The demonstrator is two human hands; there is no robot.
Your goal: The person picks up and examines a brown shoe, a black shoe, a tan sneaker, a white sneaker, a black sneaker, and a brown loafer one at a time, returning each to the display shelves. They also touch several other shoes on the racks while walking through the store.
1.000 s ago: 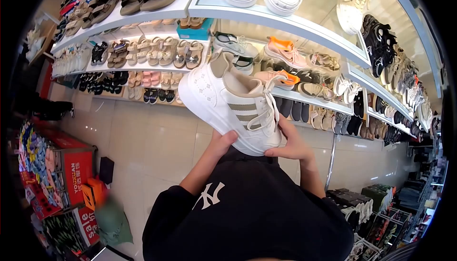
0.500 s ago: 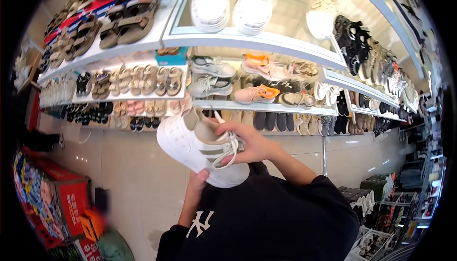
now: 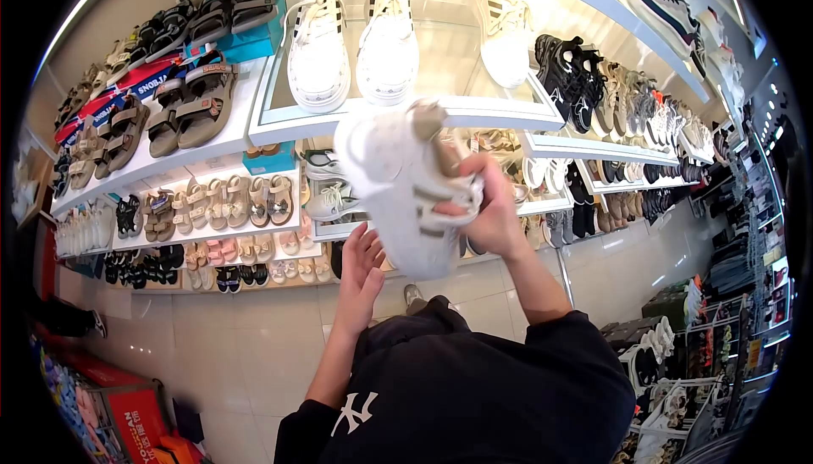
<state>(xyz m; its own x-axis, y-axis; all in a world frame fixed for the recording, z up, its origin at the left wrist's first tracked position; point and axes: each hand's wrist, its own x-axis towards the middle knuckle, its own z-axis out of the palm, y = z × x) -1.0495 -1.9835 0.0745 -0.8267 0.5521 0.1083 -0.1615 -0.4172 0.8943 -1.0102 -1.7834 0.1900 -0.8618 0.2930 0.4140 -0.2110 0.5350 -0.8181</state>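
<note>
Gripping the sneaker (image 3: 394, 180) by its laced side, the right hand (image 3: 489, 210) holds it high, just in front of the shelf (image 3: 279, 125) edge where white shoes (image 3: 318, 45) stand. The left hand (image 3: 362, 262) is open just under it, seemingly not touching. This looks like a one-handed lift, and any next move calls for a steady grip, since the right hand alone bears the sneaker.

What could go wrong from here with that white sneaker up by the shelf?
Only the right hand holds the white sneaker, near the laces. The left hand is open beside it, so the sneaker could slip and drop.
The sneaker is close to the shelf edge and the white shoes standing there. A bump might knock one off.
</note>
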